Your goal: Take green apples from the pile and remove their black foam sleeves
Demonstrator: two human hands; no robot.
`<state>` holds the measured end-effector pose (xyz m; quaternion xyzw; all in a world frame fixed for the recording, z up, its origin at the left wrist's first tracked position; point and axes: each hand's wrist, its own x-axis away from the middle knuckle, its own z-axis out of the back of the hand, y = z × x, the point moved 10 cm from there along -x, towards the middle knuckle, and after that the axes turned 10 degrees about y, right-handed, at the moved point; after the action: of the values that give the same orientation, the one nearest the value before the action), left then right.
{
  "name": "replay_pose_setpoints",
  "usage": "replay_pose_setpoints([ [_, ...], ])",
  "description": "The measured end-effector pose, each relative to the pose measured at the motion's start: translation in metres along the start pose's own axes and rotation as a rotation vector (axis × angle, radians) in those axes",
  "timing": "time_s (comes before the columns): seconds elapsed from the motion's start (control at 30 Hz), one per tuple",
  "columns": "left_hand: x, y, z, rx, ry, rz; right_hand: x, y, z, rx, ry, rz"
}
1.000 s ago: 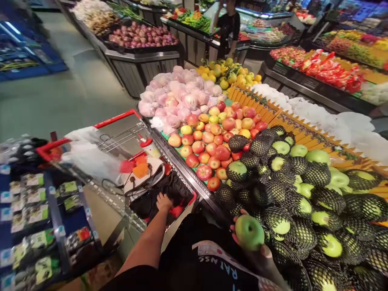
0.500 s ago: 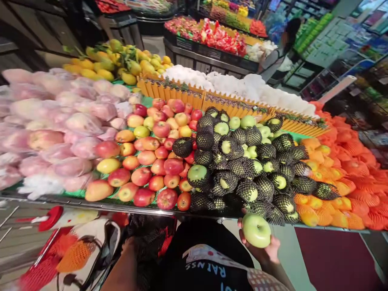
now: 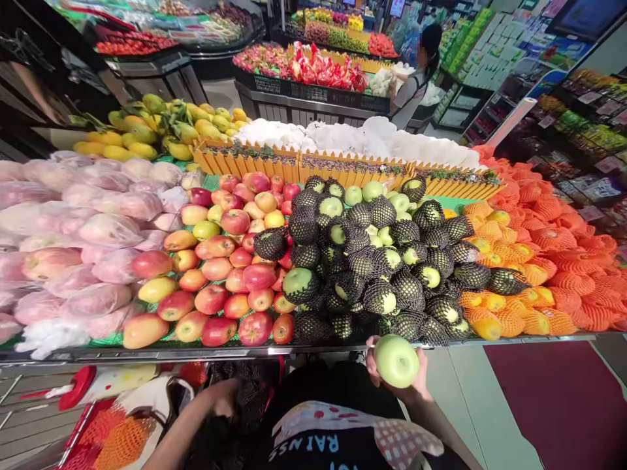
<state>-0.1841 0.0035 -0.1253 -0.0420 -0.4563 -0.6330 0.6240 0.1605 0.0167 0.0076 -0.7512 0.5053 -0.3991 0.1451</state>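
My right hand [image 3: 409, 385] is closed around a bare green apple [image 3: 396, 360], held just below the front edge of the fruit display. Right behind it lies a heap of green apples in black foam nets [image 3: 377, 261]. My left hand [image 3: 224, 398] is low at the left, over dark netting [image 3: 249, 391] in the red shopping cart [image 3: 73, 427]; its fingers are curled, but I cannot make out whether they hold anything. Orange foam nets [image 3: 120, 437] and a white bag [image 3: 151, 398] lie in the cart.
Red and yellow apples [image 3: 230, 267] fill the display's middle, pink-wrapped fruit [image 3: 73, 235] its left, orange-netted fruit [image 3: 548, 274] its right. A yellow fence divider [image 3: 313, 166] runs behind. Another person [image 3: 416, 78] stands at a far stand. Floor and a dark red mat [image 3: 553, 398] lie right.
The view swung right from the cart to face the display. My right hand kept the green apple and rose slightly. My left hand stayed down in the cart.
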Motion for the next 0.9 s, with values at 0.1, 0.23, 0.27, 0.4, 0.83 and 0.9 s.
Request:
replay_pose_setpoints([
  [0.1, 0.025, 0.079, 0.025, 0.103, 0.097, -0.202, -0.003, 0.0, -0.008, -0.006, -0.094, -0.024],
  [0.23, 0.051, 0.186, 0.071, 0.471, 0.698, -0.448, -0.01, 0.007, -0.005, 0.001, -0.154, -0.096],
  [0.27, 0.049, 0.211, 0.064, 0.504, 0.716, -0.505, -0.011, 0.007, 0.0, 0.017, -0.149, -0.099],
  [0.4, 0.033, 0.293, 0.019, 0.39, 0.672, -0.677, -0.007, -0.012, 0.022, 0.105, -0.119, -0.039],
  [0.83, 0.03, 0.392, -0.047, 0.291, 1.018, -0.771, 0.039, -0.136, 0.112, 0.301, 0.013, 0.28],
  [0.9, 0.018, 0.404, -0.061, 0.392, 0.944, -0.744, 0.05, -0.152, 0.122, 0.393, -0.014, 0.369],
])
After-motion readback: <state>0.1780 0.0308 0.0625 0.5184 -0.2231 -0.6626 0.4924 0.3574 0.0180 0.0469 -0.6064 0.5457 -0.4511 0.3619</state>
